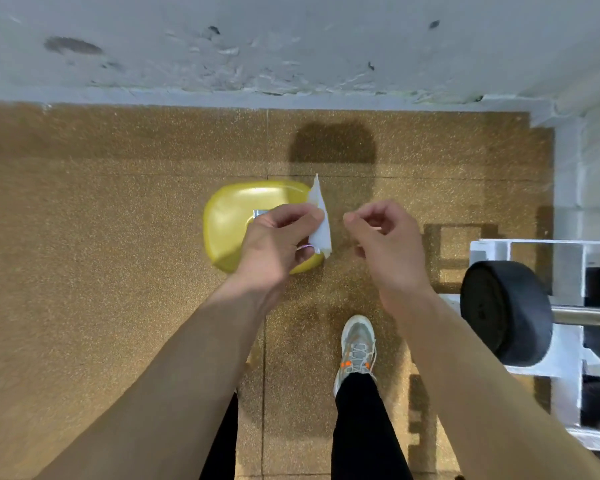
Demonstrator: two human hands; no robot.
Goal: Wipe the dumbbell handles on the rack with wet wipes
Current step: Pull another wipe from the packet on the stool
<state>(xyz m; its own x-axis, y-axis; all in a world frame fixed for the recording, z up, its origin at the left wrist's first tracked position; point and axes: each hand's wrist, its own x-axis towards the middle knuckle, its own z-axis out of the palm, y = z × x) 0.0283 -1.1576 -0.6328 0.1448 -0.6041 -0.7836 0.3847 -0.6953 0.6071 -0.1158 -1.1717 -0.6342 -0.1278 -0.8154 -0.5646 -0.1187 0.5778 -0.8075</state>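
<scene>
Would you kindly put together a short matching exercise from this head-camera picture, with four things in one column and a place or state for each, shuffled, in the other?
Column A
1. wet wipe
2. yellow stool
3. dumbbell
4. right hand

Column B
a. resting on the white rack at the right edge
b. curled, holding nothing that shows
c. pinched in the left hand
d. standing on the brown floor under the left hand

Pairs: 1-c, 2-d, 3-a, 4-b
</scene>
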